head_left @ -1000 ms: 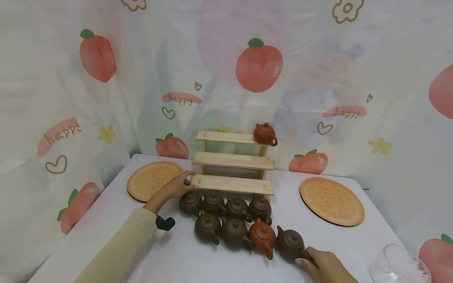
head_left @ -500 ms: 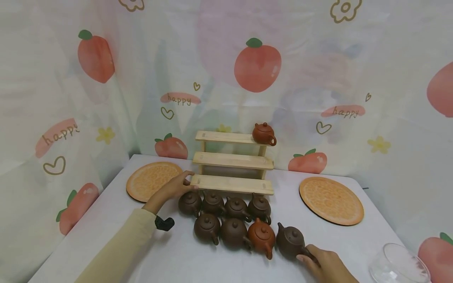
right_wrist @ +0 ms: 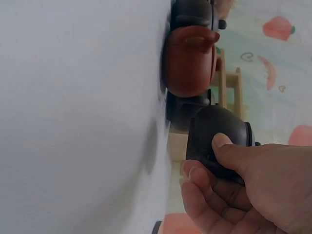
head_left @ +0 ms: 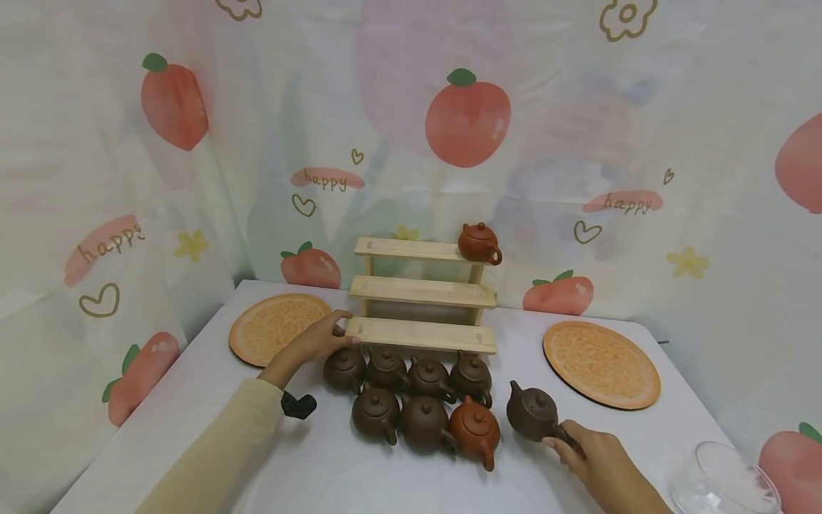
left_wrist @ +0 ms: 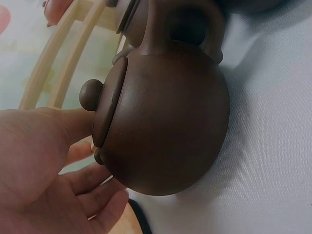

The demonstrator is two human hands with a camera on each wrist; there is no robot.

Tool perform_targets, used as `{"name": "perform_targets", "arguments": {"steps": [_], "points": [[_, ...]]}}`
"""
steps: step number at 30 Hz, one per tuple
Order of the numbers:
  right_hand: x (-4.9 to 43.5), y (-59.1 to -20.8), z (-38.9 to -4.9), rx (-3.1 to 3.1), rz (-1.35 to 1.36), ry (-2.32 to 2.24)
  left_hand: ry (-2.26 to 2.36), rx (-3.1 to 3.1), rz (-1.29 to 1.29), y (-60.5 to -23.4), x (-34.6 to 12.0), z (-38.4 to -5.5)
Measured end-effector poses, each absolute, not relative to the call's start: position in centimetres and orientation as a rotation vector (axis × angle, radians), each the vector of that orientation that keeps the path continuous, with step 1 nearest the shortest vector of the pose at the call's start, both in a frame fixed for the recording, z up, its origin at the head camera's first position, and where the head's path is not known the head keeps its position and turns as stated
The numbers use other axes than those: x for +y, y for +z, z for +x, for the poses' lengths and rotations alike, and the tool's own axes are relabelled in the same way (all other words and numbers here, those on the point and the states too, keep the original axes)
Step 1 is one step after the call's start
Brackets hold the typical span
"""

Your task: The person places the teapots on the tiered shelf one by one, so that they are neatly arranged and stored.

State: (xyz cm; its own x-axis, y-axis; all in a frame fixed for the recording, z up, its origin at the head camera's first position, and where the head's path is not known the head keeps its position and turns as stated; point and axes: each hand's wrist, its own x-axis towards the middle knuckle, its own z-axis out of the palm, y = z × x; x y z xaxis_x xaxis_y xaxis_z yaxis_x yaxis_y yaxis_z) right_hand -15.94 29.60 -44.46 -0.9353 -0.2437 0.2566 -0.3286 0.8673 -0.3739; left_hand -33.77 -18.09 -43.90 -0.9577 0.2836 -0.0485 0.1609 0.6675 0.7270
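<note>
My right hand point(head_left: 597, 457) grips the handle of a dark brown teapot point(head_left: 531, 414), its spout pointing away. In the right wrist view this teapot point(right_wrist: 217, 136) is raised off the cloth, its shadow below. My left hand point(head_left: 317, 338) holds the left end of the lowest board of a three-step wooden shelf point(head_left: 420, 334), thumb in front and index finger behind. Close by that hand in the left wrist view is another dark teapot point(left_wrist: 170, 122), which hides part of the fingers. A reddish-brown teapot point(head_left: 478, 244) sits at the right end of the top step.
Several dark teapots point(head_left: 376, 414) stand in two rows before the shelf, with a reddish-brown teapot point(head_left: 475, 432) ending the front row. Round orange mats point(head_left: 280, 328) lie left and right. A clear glass bowl point(head_left: 722, 478) stands at the front right; patterned cloth hangs behind.
My right hand has lifted the dark teapot and carried it slightly away and right, clear of the reddish-brown one. The left hand stays on the shelf.
</note>
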Motion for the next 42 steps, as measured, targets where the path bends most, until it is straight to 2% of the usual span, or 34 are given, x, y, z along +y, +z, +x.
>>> {"name": "perform_targets", "arguments": {"steps": [12,31,42], "points": [[27.5,-41.2,-19.7,-2.736,0.545,0.659,1.181,2.714,0.384,-44.1,-18.4,-33.9],[24.0,-37.4,-29.1,-2.764,0.724,0.700,1.158,2.719,0.360,-44.1,-18.3,-33.9],[21.6,-35.4,-32.1,-2.801,0.738,0.708,1.160,2.729,0.371,-44.0,-18.3,-34.1]]}}
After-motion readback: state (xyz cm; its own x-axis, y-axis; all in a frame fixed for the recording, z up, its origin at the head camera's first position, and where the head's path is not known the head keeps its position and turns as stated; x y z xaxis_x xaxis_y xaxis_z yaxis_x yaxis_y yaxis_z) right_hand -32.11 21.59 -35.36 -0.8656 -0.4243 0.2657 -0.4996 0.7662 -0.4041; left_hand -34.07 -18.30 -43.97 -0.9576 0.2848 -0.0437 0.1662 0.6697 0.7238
